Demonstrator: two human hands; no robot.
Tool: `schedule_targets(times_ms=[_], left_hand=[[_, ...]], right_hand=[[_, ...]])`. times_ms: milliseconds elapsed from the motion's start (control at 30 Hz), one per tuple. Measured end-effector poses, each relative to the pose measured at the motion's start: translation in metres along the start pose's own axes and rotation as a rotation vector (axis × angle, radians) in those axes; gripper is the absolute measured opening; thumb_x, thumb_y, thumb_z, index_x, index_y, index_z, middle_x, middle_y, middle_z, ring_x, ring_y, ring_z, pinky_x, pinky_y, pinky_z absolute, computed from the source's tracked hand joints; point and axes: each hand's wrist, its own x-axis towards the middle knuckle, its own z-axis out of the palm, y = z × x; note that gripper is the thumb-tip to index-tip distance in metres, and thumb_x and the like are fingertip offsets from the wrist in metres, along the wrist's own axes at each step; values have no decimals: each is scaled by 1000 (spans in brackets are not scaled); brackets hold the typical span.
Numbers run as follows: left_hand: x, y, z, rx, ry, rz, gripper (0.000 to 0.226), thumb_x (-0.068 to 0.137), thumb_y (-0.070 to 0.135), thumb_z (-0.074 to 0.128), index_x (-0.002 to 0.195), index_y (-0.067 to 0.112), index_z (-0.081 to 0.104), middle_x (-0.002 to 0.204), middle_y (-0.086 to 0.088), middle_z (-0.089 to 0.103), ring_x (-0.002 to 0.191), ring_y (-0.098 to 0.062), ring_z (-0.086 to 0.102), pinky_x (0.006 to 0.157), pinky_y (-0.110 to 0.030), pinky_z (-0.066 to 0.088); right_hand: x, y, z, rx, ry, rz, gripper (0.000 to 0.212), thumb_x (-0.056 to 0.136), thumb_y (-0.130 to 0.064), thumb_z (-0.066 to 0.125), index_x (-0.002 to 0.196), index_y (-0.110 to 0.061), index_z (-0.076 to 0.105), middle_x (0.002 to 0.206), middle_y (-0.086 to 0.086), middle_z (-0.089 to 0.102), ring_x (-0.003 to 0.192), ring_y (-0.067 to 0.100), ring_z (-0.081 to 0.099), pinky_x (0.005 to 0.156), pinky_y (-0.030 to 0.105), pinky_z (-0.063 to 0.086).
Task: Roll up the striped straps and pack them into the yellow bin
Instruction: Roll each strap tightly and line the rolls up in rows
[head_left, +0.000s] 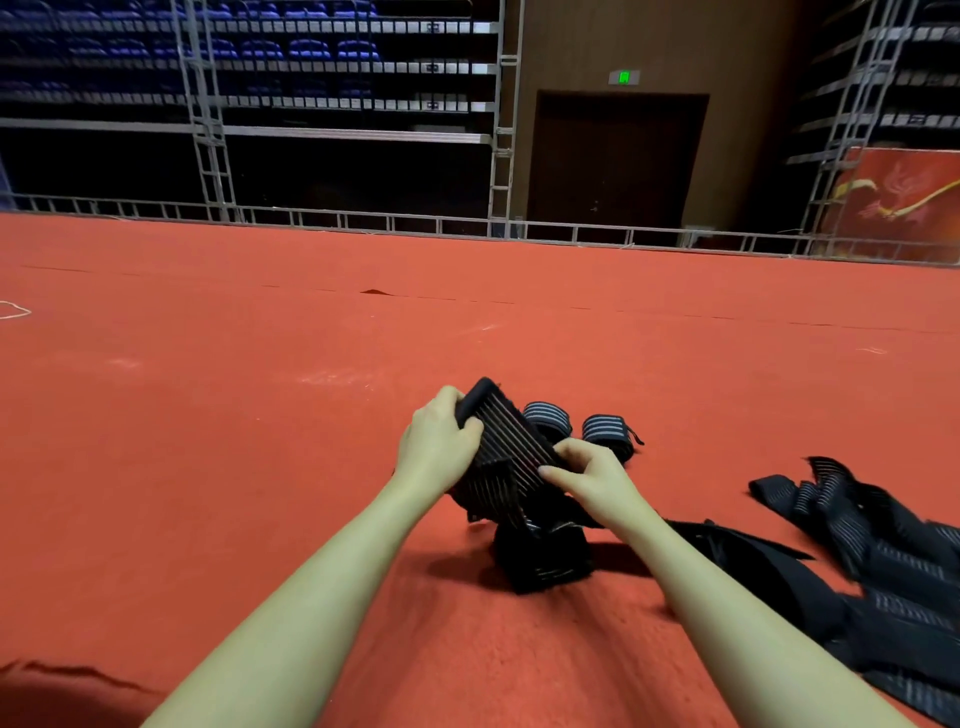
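1. A red carpeted floor runs back to a low metal rail, with folded blue seating behind it and a dark door under a green exit sign.
2. The strap in work is held up off the floor between both hands, at centre; its loose tail drops to a dark heap on the floor just below.
3. The left hand grips the strap's thick dark end, fingers curled round it. The right hand pinches the lower edge of the striped band, thumb on top.
4. Two finished rolls lie on the floor just beyond the hands, side by side.
5. A pile of loose straps sprawls at the right, well apart from the rolls.
6. No yellow bin shows in this view.
7. Handling, as I judge it: the strap looks light, soft and stretchy, with no stiffness except at the padded end. It should fold and sag freely, so a roll will loosen unless kept taut.
8. Best hold: start from the thick end as the core, thumbs pressing the band flat, the other hand feeding the tail under light tension so the edges stay aligned.
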Motion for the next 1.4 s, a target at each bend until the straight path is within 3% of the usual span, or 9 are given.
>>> schedule_targets(times_ms=[167, 333, 500, 667, 867, 1000, 1200, 1300, 1400], left_hand=[[-6, -1, -1, 241, -186, -10, 48, 81, 23, 50, 125, 34, 34, 97, -5, 61, 88, -31, 58, 70, -34, 42], [-9, -7, 10, 395, -343, 173, 42, 83, 28, 52, 124, 26, 46, 134, 3, 41, 125, -22, 35, 102, -37, 26], [-8, 2, 19, 307, -410, 232, 43, 82, 45, 50, 119, 25, 48, 112, 3, 55, 112, -18, 43, 102, -34, 22], [-12, 4, 23, 355, -332, 250, 12, 92, 26, 51, 91, 16, 46, 90, -3, 60, 97, -27, 53, 85, -34, 31], [-17, -2, 18, 18, -317, 65, 24, 93, 7, 41, 112, 22, 48, 99, -1, 62, 88, -19, 57, 69, -28, 41], [-15, -3, 12, -69, -278, -7, 33, 96, 6, 32, 125, 16, 44, 103, 0, 60, 87, -15, 55, 62, -23, 39], [-10, -8, 7, -218, -300, -101, 19, 97, 7, 29, 114, 14, 34, 96, -5, 52, 78, -13, 52, 67, -28, 42], [-3, -7, 4, -284, -209, -130, 14, 97, 10, 37, 110, 14, 37, 96, 3, 51, 81, -7, 51, 68, -21, 40], [5, -8, 2, -240, -79, -131, 11, 94, 13, 47, 103, 13, 42, 92, 2, 53, 85, -15, 51, 63, -22, 37]], right_hand=[[2, -13, 4, 12, 110, -70, 12, 88, -3, 63, 79, -11, 65, 76, -5, 65, 70, -2, 58, 71, 17, 45], [8, -29, 4, -60, 57, -164, 17, 84, -2, 68, 84, -18, 67, 82, -14, 67, 75, -14, 59, 74, 4, 41], [8, -28, 4, -89, 75, -166, 12, 83, -7, 70, 82, -19, 70, 84, -4, 71, 79, 0, 63, 77, 15, 47], [2, -24, 7, -80, 83, -148, 8, 88, -13, 66, 81, -16, 68, 80, -4, 68, 75, 1, 60, 73, 17, 46], [-2, -9, 9, -273, -144, 47, 35, 70, -31, 40, 97, -39, 61, 101, -10, 66, 107, 19, 54, 101, 39, 35], [-6, -1, 16, -400, -191, 40, 18, 88, -24, 54, 80, -40, 55, 91, -18, 64, 99, 2, 55, 109, 41, 24], [-5, 1, 26, -204, -204, 2, 3, 87, -35, 61, 88, -33, 62, 93, -18, 66, 97, -5, 57, 108, 44, 29], [0, -5, 33, -80, -209, -40, 29, 75, -52, 68, 95, -31, 68, 98, -15, 69, 100, 0, 61, 101, 36, 37], [7, -16, 42, 0, -164, -16, 7, 79, -19, 74, 77, -22, 68, 78, -8, 70, 76, 1, 63, 81, 27, 47]])
